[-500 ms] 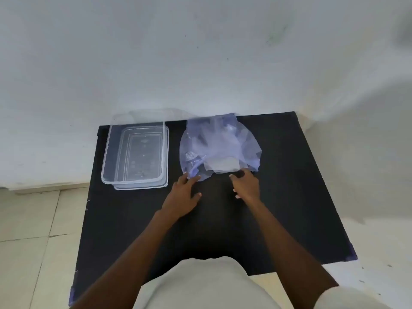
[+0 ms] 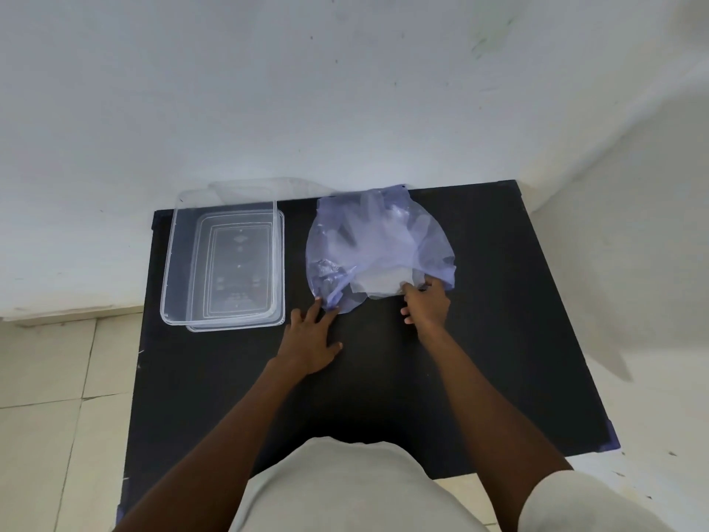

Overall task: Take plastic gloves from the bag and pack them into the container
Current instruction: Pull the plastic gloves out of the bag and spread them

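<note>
A translucent purple plastic bag (image 2: 378,243) lies on the black table (image 2: 498,339) near its far edge, with clear plastic gloves (image 2: 378,286) showing through it and poking out at its near mouth. My right hand (image 2: 427,303) has its fingers closed on the bag's near right edge, beside the gloves. My left hand (image 2: 312,339) lies flat on the table with fingers spread, its fingertips touching the bag's near left corner. A clear rectangular container (image 2: 224,255) stands open to the left of the bag, apparently resting on its lid.
White walls enclose the table at the back and on the right. A tiled floor (image 2: 50,397) lies to the left. The table's near part holds nothing but my arms.
My right hand has moved forward and closed on the bag's near right edge. My left hand has stayed in place at the bag's left corner.
</note>
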